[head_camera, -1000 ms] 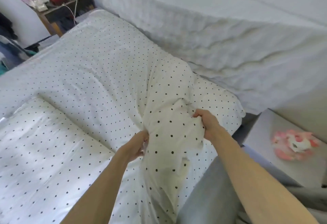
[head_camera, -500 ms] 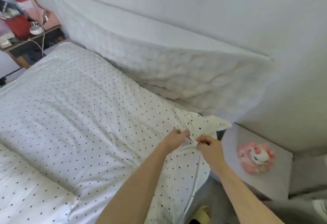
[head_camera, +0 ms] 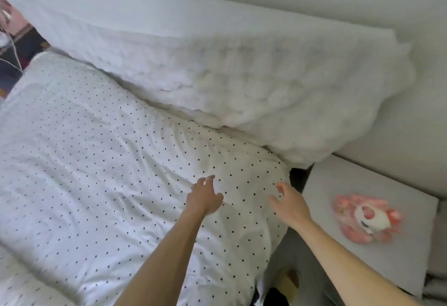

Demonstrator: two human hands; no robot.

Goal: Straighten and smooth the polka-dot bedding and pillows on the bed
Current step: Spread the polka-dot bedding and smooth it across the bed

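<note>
White, black-dotted cotton bedding (head_camera: pixel 96 172) fills the frame's left and centre, creased. At lower centre the left hand (head_camera: pixel 205 197) hangs over it, fingers loose, empty (a ring shows); the right hand (head_camera: pixel 290 200), fingers spread, empty, is by its right corner. Far right, a grey table (head_camera: pixel 350 184) bears a pink-and-white plush toy (head_camera: pixel 366 217).
</note>
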